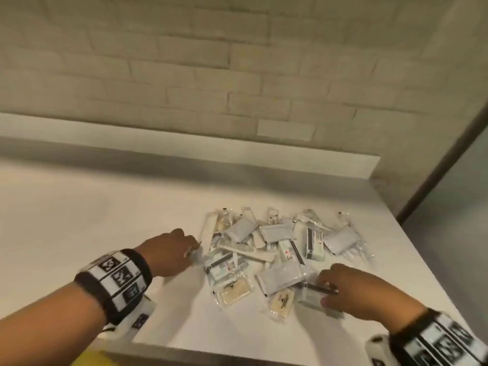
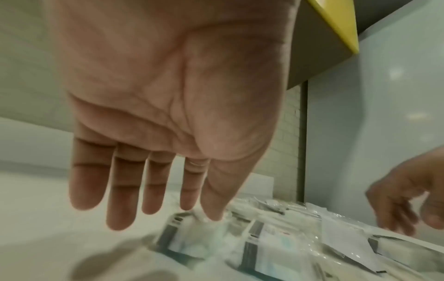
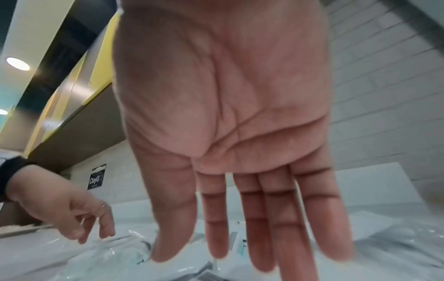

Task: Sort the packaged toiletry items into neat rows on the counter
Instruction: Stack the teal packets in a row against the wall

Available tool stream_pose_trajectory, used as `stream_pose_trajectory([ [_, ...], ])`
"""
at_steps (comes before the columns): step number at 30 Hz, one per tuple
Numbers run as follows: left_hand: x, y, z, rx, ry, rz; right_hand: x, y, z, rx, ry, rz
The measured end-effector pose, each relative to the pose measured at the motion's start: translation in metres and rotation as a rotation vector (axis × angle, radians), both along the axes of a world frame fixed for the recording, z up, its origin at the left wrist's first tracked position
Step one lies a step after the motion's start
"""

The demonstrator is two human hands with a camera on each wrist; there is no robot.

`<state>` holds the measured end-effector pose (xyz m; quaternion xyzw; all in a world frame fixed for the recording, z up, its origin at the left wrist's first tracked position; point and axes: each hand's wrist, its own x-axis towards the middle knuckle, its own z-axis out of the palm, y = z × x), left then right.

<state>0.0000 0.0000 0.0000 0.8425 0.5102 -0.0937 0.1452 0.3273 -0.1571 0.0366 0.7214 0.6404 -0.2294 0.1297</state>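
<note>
1. Counter (image 1: pixel 105 207): white top against a pale brick wall (image 1: pixel 184 62), with a low white ledge (image 1: pixel 184 151) along the back.
2. Pile of packaged toiletry items (image 1: pixel 277 249): unsorted heap on the right part of the counter, packets overlapping at all angles. No rows visible.
3. In the pile: grey sachets (image 1: pixel 277 232), a white comb (image 1: pixel 239 245) in clear wrap, dark-striped boxes (image 1: pixel 314 243), and two clear packs with yellowish contents (image 1: pixel 235 289) at the near edge.
4. Left hand (image 1: pixel 169 253): at the left edge of the pile, palm down. Left wrist view shows fingers (image 2: pixel 122 199) straight and spread, thumb tip touching a clear wrapper (image 2: pixel 211 223). Grip apart, holding nothing.
5. Right hand (image 1: pixel 353 289): over the near-right corner of the pile. Right wrist view shows fingers (image 3: pixel 283 228) extended and close together, tips down at the packets. Grip apart; the head view is too blurred to tell whether it presses a packet.
6. Both wrists carry black bands with black-and-white marker tags (image 1: pixel 116 278).
7. Yellow-edged cabinet (image 2: pixel 336 24) overhead, seen in the wrist views.
</note>
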Motion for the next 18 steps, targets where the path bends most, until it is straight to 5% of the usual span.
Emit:
stream_pose_trajectory([
  [13, 0.033, 0.02, -0.019, 0.033, -0.055, 0.046, 0.003, 0.041, -0.007, 0.018, -0.035, -0.074],
  [18, 0.02, 0.014, -0.012, -0.063, -0.277, 0.129, -0.021, 0.012, -0.027, -0.063, -0.094, 0.017],
])
